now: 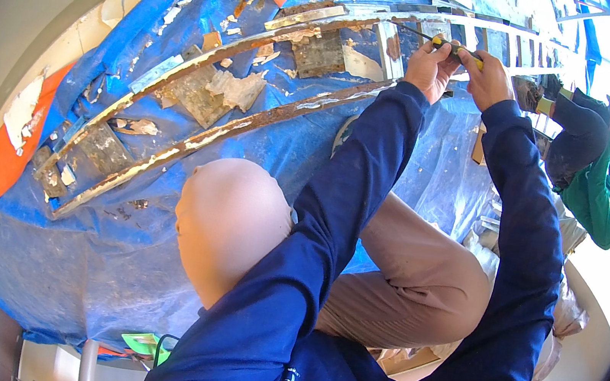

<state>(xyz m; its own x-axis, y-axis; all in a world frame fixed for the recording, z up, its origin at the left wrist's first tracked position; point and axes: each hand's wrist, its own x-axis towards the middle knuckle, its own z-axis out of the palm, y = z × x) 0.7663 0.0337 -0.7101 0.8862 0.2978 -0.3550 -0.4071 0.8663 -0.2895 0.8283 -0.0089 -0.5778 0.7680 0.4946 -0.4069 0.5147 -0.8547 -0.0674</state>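
Both my arms, in dark blue sleeves, reach up to the top right of the view. My left hand [430,70] is closed around the front of a screwdriver-like tool's yellow-and-black handle [456,50]. Its thin dark shaft [414,31] points left, over the long frame. At the handle's back end, my right hand [488,77] grips with its fingers closed. Beneath the tool lies a ladder-like frame with two long rails [269,115] and short cross pieces [390,50]; its white coating is peeling and brown shows through. Whether the tip touches the frame is hard to tell.
A blue tarp [117,274] lies under the frame, scattered with peeled flakes [237,89] and flat grey pieces [319,54]. Another person in a green top [599,194] is at the right. My bent knee [454,287] and a smooth beige rounded shape [232,219] are nearer.
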